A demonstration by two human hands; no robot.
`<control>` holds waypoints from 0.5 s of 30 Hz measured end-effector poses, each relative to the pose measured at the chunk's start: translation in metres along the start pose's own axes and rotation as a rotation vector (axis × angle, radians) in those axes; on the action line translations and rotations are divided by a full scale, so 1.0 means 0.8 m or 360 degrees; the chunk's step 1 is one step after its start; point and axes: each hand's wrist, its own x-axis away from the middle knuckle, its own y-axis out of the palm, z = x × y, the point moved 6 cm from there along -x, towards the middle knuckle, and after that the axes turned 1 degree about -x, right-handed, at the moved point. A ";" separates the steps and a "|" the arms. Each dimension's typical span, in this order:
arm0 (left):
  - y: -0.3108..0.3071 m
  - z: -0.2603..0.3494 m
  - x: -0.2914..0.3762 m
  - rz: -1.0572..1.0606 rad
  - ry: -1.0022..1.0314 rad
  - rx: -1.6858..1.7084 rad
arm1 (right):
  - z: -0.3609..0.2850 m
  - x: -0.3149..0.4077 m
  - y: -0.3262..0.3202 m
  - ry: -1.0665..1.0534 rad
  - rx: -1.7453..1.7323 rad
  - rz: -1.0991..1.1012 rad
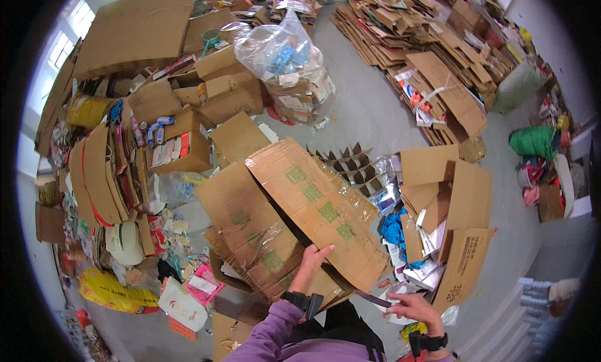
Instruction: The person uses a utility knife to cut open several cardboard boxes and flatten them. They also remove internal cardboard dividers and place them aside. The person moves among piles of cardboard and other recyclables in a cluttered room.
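My left hand [313, 263] grips the near edge of a flattened cardboard box [314, 207] with green printing, its thumb on the top face. Beneath and to the left lies another worn cardboard sheet [249, 221], with a dark gap between the two. My right hand [415, 310] is off the cardboard's near right corner, its fingers around the end of a dark flat strip [373, 300]. The strip runs from there towards the cardboard's near edge, where its other end is hidden.
An open cardboard box [469, 197] with scraps stands at the right, beside a cardboard divider grid [354, 167]. Ahead is a filled clear plastic bag [296, 75]. Bundled cardboard [96, 179] and a yellow bag [115, 291] lie left; stacked flattened cardboard [375, 38] lies far right.
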 end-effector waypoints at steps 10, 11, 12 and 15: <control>-0.028 0.014 0.105 -0.0276 -0.0019 -0.0086 | -0.177 0.049 -0.093 -0.0660 0.1591 0.0264; -0.033 0.020 0.115 -0.0263 -0.0049 -0.0177 | -0.180 0.039 -0.107 -0.0368 0.1591 0.0089; -0.038 0.029 0.125 -0.0291 -0.0007 -0.0119 | -0.193 0.026 -0.121 -0.0270 0.1526 0.0241; -0.057 0.029 0.148 -0.0299 -0.0167 -0.0178 | -0.219 -0.041 -0.135 -0.0288 0.1224 0.0707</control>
